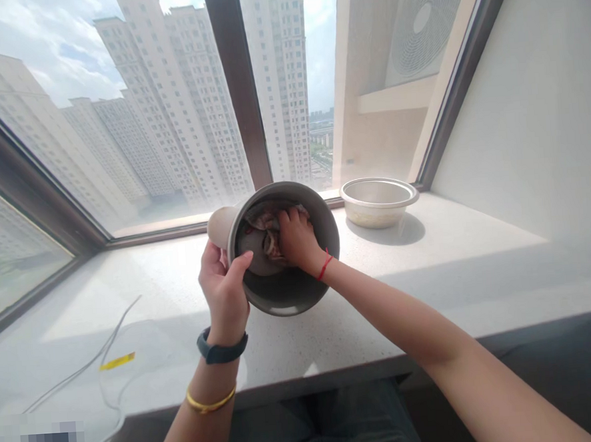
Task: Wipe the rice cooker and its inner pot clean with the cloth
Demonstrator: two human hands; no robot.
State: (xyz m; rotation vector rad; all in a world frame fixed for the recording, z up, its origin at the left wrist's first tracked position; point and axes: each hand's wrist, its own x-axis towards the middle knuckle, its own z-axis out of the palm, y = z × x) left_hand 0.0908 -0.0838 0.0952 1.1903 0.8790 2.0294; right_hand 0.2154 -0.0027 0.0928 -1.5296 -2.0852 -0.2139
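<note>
My left hand (223, 287) grips the rim of a grey pot (300, 294) that is tilted toward me above the white sill, thumb inside the rim. A pale rounded handle (220, 225) sticks out of the pot on the left. My right hand (296, 239) reaches inside the pot, with its fingers bent and pressed on a crumpled, patterned cloth or paper (263, 223) against the pot's bottom. A dark band and a gold bangle sit on my left wrist, a red string on my right.
A metal bowl (378, 201) stands on the white windowsill (453, 265) to the right of the pot. White cables (91, 367) with a yellow tag lie at the left. Large windows run along the back; a white wall stands at right.
</note>
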